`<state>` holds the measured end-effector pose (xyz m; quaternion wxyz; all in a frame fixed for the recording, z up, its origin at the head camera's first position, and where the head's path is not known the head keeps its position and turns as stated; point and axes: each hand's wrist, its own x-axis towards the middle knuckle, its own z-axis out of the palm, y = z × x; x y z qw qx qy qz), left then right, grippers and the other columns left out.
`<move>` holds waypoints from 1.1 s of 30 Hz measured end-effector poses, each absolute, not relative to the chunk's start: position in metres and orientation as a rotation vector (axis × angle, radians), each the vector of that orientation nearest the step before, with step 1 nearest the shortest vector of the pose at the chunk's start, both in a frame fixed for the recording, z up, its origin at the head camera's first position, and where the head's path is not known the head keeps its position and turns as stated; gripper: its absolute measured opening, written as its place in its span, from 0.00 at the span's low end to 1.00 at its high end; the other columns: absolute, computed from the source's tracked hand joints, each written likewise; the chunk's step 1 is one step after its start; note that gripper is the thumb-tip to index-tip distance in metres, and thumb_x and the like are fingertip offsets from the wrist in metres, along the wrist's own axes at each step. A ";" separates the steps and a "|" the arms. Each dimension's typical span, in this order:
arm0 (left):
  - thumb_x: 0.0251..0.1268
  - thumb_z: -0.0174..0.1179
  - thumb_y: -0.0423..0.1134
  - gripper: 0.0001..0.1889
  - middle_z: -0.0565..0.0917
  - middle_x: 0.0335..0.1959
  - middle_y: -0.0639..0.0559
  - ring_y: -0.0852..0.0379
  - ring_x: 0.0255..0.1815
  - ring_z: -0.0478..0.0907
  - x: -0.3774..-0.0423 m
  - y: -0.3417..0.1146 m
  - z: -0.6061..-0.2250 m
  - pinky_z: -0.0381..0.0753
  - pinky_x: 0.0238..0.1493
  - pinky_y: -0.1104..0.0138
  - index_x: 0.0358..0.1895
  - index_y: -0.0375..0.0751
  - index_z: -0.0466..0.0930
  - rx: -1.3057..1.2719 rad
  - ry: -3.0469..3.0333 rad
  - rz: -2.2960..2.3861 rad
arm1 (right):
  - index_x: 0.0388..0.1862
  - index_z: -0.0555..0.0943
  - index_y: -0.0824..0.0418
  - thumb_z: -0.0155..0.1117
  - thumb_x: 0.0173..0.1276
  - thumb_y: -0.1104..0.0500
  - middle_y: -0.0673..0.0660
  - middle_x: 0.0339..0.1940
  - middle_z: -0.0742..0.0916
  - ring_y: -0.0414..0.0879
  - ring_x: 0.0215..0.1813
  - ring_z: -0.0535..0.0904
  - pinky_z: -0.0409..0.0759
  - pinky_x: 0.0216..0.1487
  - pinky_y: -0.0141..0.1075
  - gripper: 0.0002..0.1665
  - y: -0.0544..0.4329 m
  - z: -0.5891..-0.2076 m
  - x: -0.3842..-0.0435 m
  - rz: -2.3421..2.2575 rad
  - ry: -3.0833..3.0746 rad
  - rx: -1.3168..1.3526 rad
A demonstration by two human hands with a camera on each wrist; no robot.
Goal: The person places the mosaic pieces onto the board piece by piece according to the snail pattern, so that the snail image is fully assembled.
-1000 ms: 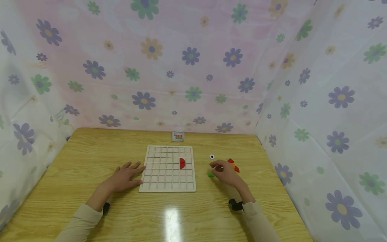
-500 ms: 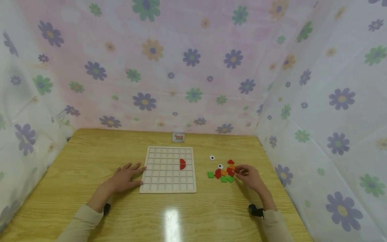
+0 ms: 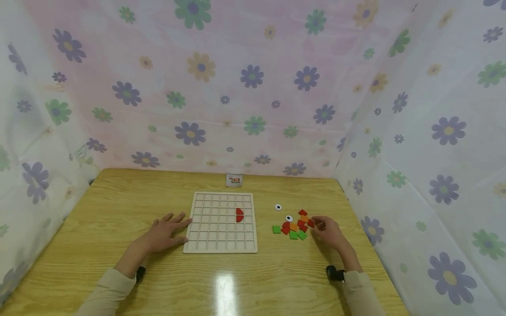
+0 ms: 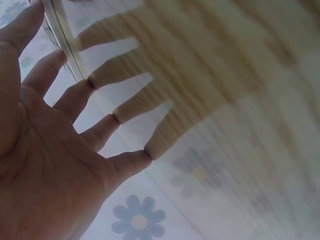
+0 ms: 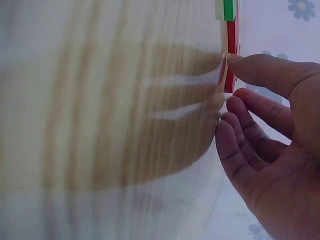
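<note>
My left hand (image 3: 164, 233) lies with fingers spread, fingertips at the left edge of the wooden grid board (image 3: 220, 249). In the left wrist view, the fingers (image 4: 75, 102) of that hand are straight and touch the shiny table. Two red quarter-circle pieces make a half disc (image 3: 240, 215) in the board's right part. At the right edge of the loose pieces, my right hand (image 3: 330, 232) pinches a red quarter-circle piece (image 3: 311, 223) lying on the table. In the right wrist view, thumb and index finger close around this red piece (image 5: 229, 82), the other fingers curled.
Left of my right hand lie green squares (image 3: 276, 229), orange pieces (image 3: 293, 227), several red pieces (image 3: 302, 212) and two white eye discs (image 3: 278, 206). A small picture card (image 3: 234, 180) lies behind the board. Flowered cloth (image 3: 221, 87) surrounds the table (image 3: 158, 281).
My right hand has moved right, from over the pieces near a green square to the right side of the pile, uncovering the other pieces. The left hand stays at the board.
</note>
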<state>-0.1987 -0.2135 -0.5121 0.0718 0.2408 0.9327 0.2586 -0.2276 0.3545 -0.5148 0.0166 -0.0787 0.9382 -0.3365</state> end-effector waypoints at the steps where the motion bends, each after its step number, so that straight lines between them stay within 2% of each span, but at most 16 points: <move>1: 0.73 0.61 0.54 0.34 0.63 0.77 0.32 0.19 0.75 0.52 -0.199 -0.214 -0.512 0.48 0.62 0.19 0.76 0.42 0.69 0.728 2.807 0.771 | 0.62 0.78 0.76 0.66 0.69 0.70 0.70 0.50 0.84 0.60 0.48 0.82 0.82 0.48 0.52 0.23 0.354 -0.515 -0.229 -1.026 2.921 -0.238; 4: 0.73 0.61 0.54 0.34 0.62 0.78 0.33 0.19 0.76 0.52 -0.199 -0.213 -0.511 0.47 0.63 0.20 0.76 0.43 0.68 0.721 2.803 0.772 | 0.61 0.79 0.75 0.66 0.69 0.68 0.69 0.50 0.83 0.58 0.47 0.81 0.81 0.46 0.50 0.22 0.351 -0.515 -0.231 -0.983 2.927 -0.207; 12: 0.73 0.61 0.55 0.34 0.63 0.78 0.33 0.19 0.75 0.53 -0.200 -0.210 -0.512 0.48 0.62 0.20 0.76 0.43 0.69 0.717 2.800 0.745 | 0.49 0.84 0.71 0.68 0.69 0.68 0.65 0.45 0.87 0.56 0.44 0.84 0.83 0.45 0.48 0.12 0.348 -0.516 -0.235 -1.011 2.916 -0.118; 33: 0.73 0.60 0.54 0.34 0.63 0.78 0.32 0.19 0.75 0.52 -0.199 -0.212 -0.509 0.47 0.62 0.20 0.76 0.41 0.68 0.727 2.800 0.746 | 0.46 0.84 0.71 0.68 0.69 0.68 0.64 0.42 0.88 0.55 0.42 0.85 0.85 0.44 0.47 0.09 0.346 -0.516 -0.228 -1.006 2.920 -0.162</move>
